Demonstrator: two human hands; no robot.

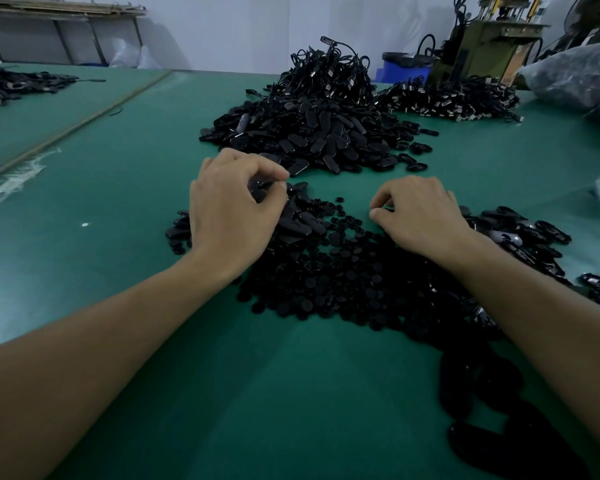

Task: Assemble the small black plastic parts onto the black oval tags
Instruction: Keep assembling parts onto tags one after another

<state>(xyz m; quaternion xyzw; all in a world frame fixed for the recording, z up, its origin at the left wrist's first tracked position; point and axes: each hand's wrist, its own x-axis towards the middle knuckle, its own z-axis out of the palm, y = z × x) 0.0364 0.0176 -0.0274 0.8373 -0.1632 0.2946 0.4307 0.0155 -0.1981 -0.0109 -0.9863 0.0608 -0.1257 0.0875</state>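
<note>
Green counter (125, 188): left grip (231, 209), at the small-parts pile's (343, 282) far-left edge, clasps oval tags (259, 191); right grip (421, 216), at its far-right edge, is curled, contents indiscernible.

The one head-worn camera sits above the near edge of the worktop (118, 202), looking forward and down toward its far edge and the wall (239, 26), close above the left hand (229, 209) and right hand (420, 216).
</note>
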